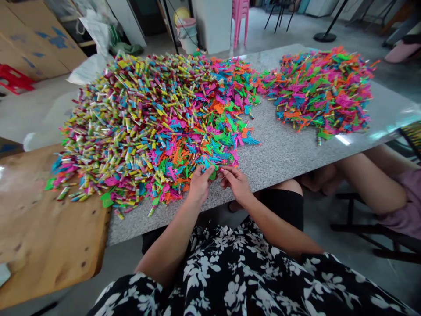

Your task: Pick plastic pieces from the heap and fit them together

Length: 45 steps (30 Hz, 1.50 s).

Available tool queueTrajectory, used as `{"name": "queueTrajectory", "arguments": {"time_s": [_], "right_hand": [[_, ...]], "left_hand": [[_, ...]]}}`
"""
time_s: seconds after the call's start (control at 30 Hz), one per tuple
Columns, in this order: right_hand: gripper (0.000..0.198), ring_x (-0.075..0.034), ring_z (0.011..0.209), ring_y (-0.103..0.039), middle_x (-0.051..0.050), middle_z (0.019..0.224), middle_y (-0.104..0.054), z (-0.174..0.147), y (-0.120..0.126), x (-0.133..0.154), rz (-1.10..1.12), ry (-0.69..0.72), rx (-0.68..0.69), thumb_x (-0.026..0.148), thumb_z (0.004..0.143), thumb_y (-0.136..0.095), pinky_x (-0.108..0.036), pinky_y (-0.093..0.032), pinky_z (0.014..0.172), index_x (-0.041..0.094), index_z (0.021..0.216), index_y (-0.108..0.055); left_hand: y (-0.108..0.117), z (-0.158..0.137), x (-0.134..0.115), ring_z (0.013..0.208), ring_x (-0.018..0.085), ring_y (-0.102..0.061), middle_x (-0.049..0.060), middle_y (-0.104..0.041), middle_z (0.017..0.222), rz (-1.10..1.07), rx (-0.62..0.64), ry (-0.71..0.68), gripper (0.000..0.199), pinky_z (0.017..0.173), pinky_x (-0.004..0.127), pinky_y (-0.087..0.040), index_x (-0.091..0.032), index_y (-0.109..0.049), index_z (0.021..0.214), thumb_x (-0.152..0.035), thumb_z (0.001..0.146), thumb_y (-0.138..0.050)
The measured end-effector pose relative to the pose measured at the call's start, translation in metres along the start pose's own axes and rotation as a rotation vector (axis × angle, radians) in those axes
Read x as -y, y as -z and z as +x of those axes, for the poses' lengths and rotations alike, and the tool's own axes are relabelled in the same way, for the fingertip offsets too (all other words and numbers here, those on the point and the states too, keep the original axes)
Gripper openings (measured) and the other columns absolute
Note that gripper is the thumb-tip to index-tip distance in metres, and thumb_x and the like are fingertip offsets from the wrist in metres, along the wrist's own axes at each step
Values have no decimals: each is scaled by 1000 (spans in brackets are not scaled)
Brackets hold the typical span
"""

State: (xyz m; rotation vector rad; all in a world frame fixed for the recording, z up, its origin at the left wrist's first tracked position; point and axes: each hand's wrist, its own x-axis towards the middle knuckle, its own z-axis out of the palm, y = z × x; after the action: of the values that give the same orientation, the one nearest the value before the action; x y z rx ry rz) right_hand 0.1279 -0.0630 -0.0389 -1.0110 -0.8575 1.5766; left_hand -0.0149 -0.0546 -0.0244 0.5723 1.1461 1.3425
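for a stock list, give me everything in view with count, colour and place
left pile: one, multicoloured, on table
right pile: one, multicoloured, on table
table: one, speckled grey, centre
wooden top: one, brown, left
cartons: count unclear, brown, back left
red stool: one, red, far left
bag: one, white, behind left pile
bucket: one, pale, behind table
pink stools: stacked, count unclear, pink, back
stand base: one, black, back right
co-worker's legs: two, bare, right
green piece: one, green, at fingertips
left hand: one, bare, pinching green piece
right hand: one, bare, beside it
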Motion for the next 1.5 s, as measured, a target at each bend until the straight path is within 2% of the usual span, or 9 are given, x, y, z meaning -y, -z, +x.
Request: {"name": "queueTrajectory", "arguments": {"time_s": [0.17,0.43,0.57,0.67,0.77,0.93,1.03,1.23,1.5], "right_hand": [[45,-13,53,-60,1,81,-72,-1,1,-1,75,-26,-6,57,81,-81,-28,-51,49,23,109,-72],[39,-13,49,-55,0,77,-68,-14,-2,-6,-221,80,-22,55,93,-71,-29,-47,46,23,114,-77],[38,-13,47,-53,0,74,-68,-16,14,-7,-231,3,3,55,90,-72,-29,-47,43,22,109,-77],[31,-12,44,-53,2,69,-67,-1,57,8,-243,-38,-77,49,85,-76,-26,-45,41,20,96,-76],[23,-9,43,-52,3,70,-68,31,122,42,-121,22,-444,39,80,-79,-22,-42,39,19,91,-71],[22,-9,68,-72,-3,117,-77,73,191,89,188,203,-745,38,99,-57,-18,-52,50,25,115,-63],[27,-11,66,-72,-6,118,-77,75,179,80,25,118,-595,37,95,-64,-18,-51,48,23,117,-65],[24,-13,60,-68,-8,102,-79,68,128,37,-480,11,-278,30,94,-62,-21,-49,48,18,111,-73],[28,-15,69,-72,-7,106,-80,68,107,34,-863,75,-132,28,100,-57,-31,-58,78,18,118,-76]], "left_hand": [[1,-1,0,76,15,-68,-2,-72,83,20,15,-15,45,76,31,-54,-20,-64,91,-44,68,-95],[-16,-10,21,73,12,-66,-3,-71,82,-64,-169,-107,51,75,27,-51,-19,-62,94,-41,64,-97],[-20,-13,35,74,15,-69,0,-73,84,8,-156,-81,49,76,30,-54,-19,-61,96,-47,70,-92],[-16,-4,32,81,20,-72,4,-74,89,301,-53,-82,41,76,33,-56,-20,-60,98,-50,81,-83],[-20,10,17,95,24,-74,8,-76,100,755,48,-224,27,86,37,-56,-20,-63,106,-42,92,-72],[-58,22,9,120,36,-67,18,-71,129,1578,254,-414,51,97,45,-54,-19,-60,141,-41,97,-68],[-86,29,18,133,42,-57,26,-59,146,1840,292,-480,64,96,47,-55,-12,-49,155,-37,98,-62],[-112,50,30,122,41,-63,33,-61,136,2011,249,-361,52,93,48,-56,1,-55,145,-18,96,-56],[-70,60,23,122,37,-62,24,-67,127,1930,270,-675,42,91,42,-55,-9,-66,135,-26,99,-53]]}}
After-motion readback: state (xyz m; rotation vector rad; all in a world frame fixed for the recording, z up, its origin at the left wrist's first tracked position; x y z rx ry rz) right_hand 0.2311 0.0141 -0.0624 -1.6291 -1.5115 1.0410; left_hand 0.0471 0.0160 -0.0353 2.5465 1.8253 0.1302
